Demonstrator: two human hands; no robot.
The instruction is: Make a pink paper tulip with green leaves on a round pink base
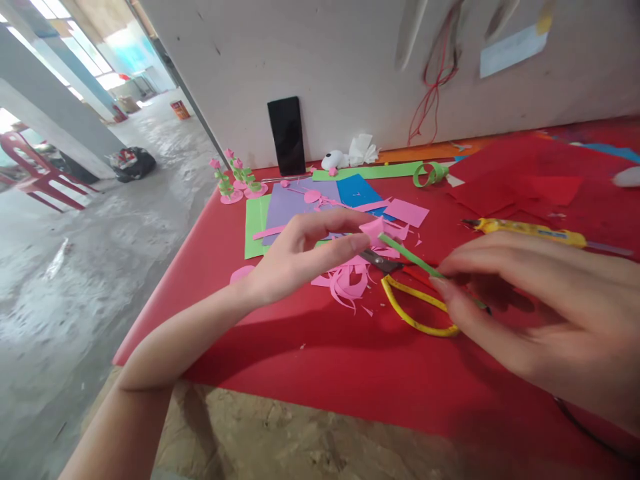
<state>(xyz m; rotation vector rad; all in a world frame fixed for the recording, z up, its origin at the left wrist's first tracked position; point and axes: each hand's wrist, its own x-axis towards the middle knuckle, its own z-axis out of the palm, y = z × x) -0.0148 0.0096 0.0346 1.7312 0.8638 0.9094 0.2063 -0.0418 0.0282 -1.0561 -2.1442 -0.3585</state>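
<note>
table cover (pixel 320 360): matt red paper | stem (pixel 407 255): green paper | scissors (pixel 415 310): yellow plastic handles

Your single head camera: looks forward-down across red table (pixel 320 360) toward wall (pixel 350 67), close over hands; tilted, left edge perhaps distorted, floor (pixel 60 280) visible there.

Left hand: my left hand (pixel 300 257) pinches a pink paper piece (pixel 374 230) at the tip of the green stem (pixel 407 257).
Right hand: my right hand (pixel 530 300) grips the stem's lower end.
Beneath: yellow-handled scissors (pixel 407 300) and pink scraps (pixel 347 283) on the red sheet (pixel 325 360).
</note>
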